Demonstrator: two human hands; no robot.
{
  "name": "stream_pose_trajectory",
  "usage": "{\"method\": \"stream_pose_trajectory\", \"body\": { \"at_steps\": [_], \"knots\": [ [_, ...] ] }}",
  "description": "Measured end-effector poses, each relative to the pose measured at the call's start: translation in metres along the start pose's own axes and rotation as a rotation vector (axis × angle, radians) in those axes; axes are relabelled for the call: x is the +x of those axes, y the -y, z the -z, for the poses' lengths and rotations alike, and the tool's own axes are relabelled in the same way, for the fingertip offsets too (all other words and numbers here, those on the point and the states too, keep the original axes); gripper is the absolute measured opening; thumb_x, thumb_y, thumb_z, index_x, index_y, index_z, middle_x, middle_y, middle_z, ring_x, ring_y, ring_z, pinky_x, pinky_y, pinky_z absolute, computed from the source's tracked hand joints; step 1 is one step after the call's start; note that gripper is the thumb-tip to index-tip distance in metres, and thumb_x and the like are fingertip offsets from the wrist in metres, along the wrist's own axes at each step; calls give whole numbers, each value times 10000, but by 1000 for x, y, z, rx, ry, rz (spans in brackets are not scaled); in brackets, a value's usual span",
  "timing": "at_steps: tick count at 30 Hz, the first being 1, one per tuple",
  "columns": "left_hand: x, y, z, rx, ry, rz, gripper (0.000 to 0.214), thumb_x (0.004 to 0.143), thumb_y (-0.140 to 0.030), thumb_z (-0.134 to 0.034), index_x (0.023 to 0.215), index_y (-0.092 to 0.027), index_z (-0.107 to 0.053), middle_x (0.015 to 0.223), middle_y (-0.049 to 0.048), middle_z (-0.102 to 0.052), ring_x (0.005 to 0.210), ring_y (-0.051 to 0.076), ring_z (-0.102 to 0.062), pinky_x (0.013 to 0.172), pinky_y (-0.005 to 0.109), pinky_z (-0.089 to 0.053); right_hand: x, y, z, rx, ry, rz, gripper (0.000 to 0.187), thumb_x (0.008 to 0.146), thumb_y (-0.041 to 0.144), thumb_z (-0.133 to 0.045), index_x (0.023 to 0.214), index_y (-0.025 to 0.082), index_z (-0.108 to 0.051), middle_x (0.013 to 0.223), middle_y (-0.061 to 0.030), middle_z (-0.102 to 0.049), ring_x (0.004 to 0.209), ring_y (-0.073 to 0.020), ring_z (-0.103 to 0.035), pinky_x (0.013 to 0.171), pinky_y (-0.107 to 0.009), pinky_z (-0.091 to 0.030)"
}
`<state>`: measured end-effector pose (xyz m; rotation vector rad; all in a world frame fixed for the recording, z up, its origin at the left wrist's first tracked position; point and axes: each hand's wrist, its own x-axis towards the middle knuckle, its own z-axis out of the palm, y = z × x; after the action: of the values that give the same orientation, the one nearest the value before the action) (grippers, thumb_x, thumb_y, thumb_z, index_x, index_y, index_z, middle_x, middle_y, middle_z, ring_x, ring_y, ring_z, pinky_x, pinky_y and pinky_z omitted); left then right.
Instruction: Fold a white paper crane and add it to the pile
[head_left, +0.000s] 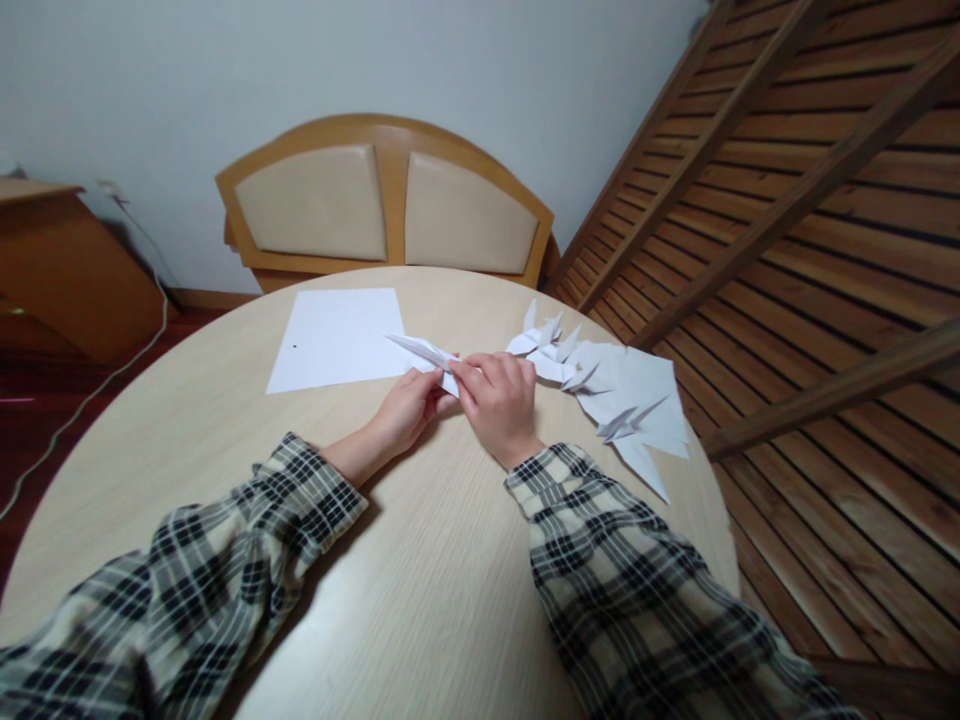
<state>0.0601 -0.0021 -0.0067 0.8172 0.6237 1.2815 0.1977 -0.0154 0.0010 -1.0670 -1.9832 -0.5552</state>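
Note:
Both hands meet over the middle of the round table, closed on one piece of folded white paper (417,348). A long, narrow point of it sticks out to the upper left. My left hand (412,405) pinches the paper from below and the left. My right hand (499,400) grips its right end with thumb and fingers, which hide part of the folds. Just left of the folded paper lies a flat stack of white paper (337,335) with a small dark dot. Several finished-looking white paper cranes (577,375) sit to the right of my right hand.
Beneath the cranes at the right edge lie loose white paper sheets (660,390). The pale wooden table (405,560) stands before a padded headboard (322,205). A slatted wooden panel (787,250) slopes along the right. A cable (112,375) runs down at the left by a brown cabinet (52,270).

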Motion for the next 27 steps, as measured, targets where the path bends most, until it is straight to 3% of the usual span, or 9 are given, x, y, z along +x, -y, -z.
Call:
{"method": "stream_pose_trajectory", "body": {
  "at_steps": [7, 12, 20, 27],
  "knots": [
    [-1, -3, -1, -12, 0, 7, 111, 677, -89, -643, 786, -109, -645, 746, 19, -627, 639, 85, -526, 550, 168, -436, 1, -1, 2, -22, -4, 20, 211, 904, 241, -581, 1101, 263, -656, 1027, -14, -705, 937, -215, -528, 822, -403, -306],
    [1, -1, 0, -3, 5, -6, 46, 684, -106, -641, 729, -96, -633, 660, 4, -588, 547, 62, -452, 480, 162, -358, 1, 1, 4, -8, 20, 71, 183, 923, 265, -556, 1061, 273, -676, 1029, -6, -711, 941, -209, -533, 822, -403, -312],
    [0, 0, 2, -14, 32, -31, 89, 709, -66, -586, 770, -105, -638, 754, 24, -639, 663, 86, -541, 585, 175, -431, -3, 6, 0, 24, 32, 18, 166, 892, 207, -565, 990, 259, -689, 1028, -31, -679, 1003, -225, -519, 901, -411, -321],
    [-1, -6, 4, -161, -49, 111, 99, 649, -70, -564, 713, -102, -633, 688, 17, -632, 624, 90, -547, 585, 179, -465, -3, 7, -1, 70, 87, -22, 215, 867, 233, -571, 1047, 248, -689, 1153, -63, -617, 1106, -243, -478, 968, -431, -316]
  ]
}}
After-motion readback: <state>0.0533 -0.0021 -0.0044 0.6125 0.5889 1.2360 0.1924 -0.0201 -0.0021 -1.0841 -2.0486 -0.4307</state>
